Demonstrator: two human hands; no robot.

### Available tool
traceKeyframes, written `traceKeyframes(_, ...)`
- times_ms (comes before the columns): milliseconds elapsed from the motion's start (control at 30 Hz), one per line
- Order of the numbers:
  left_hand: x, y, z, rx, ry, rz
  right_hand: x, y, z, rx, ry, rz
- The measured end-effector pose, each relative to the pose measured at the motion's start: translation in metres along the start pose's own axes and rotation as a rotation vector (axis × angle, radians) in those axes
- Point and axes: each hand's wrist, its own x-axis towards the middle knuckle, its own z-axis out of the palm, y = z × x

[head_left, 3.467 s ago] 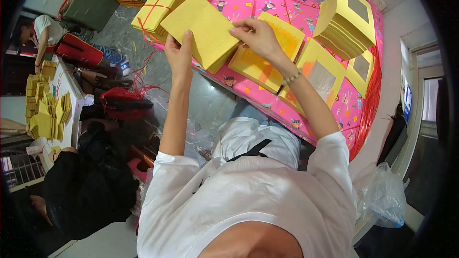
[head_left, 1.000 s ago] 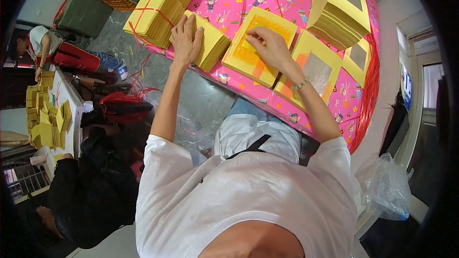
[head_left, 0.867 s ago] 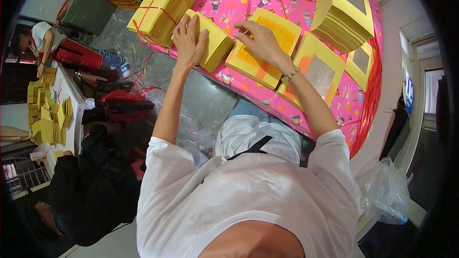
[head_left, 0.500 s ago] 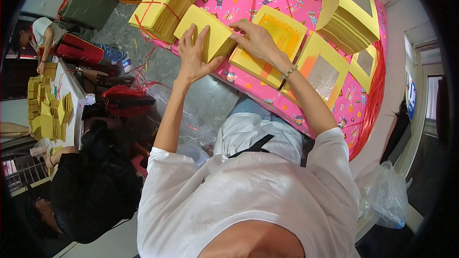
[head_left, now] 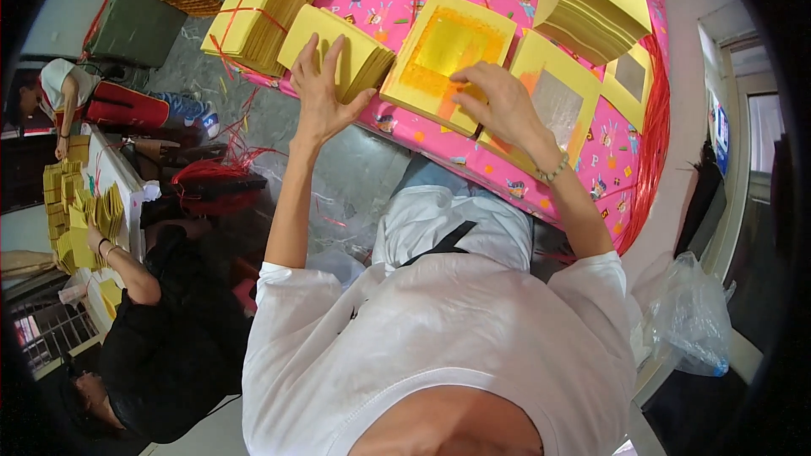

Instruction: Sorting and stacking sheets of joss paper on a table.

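Right hand (head_left: 509, 106) has moved from the plain stack (head_left: 365, 54) to the orange-smeared stack (head_left: 432, 47), half-curled, seemingly empty; left hand (head_left: 323, 107), spread wide, apparently clasping nothing, should steady the former.

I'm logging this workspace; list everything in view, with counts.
Table cover: one, patterned pink, upper centre
Strapped stacks: two, yellow and red, cover's far left
Loose stack: one, yellow, beside these
Smeared stack: one, yellow and orange, right of loose stack
Silver-patched pieces: three, yellow, cover's right
Strand bundles: two, red, cover's right edge and centre left
Plastic bag: one, clear, lower right
Bale: one, dark green, upper left
Side table: one, white, far left
Small piles: many, yellow, on side table
Co-workers: two, in black and in white, left
Left hand: one, bare, over loose stack
Right hand: one, bare, over smeared stack
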Motion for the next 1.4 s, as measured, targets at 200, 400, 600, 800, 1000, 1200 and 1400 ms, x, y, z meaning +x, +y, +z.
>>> traceKeyframes(200,0.003,0.039,0.002,-0.182,-0.113,0.278,-0.029,-0.013,0.004,-0.138,-0.029,-0.002)
traceKeyframes(400,0.003,0.052,0.024,-0.331,-0.312,0.379,-0.032,-0.014,0.011,-0.191,0.05,-0.024)
traceKeyframes(600,0.008,0.05,0.028,-0.349,-0.379,0.313,-0.031,-0.009,0.008,-0.094,0.015,0.04)
traceKeyframes(800,0.013,0.053,0.023,-0.359,-0.431,0.263,-0.027,-0.004,0.009,-0.017,0.006,0.113)
traceKeyframes(1000,0.015,0.054,0.021,-0.349,-0.44,0.242,-0.023,-0.003,0.007,0.037,-0.017,0.172)
traceKeyframes(1200,0.016,0.052,0.022,-0.371,-0.462,0.209,-0.022,-0.004,0.006,0.02,-0.022,0.171)
traceKeyframes(1400,0.023,0.063,0.02,-0.29,-0.458,0.252,-0.021,-0.005,0.001,-0.005,-0.014,0.159)
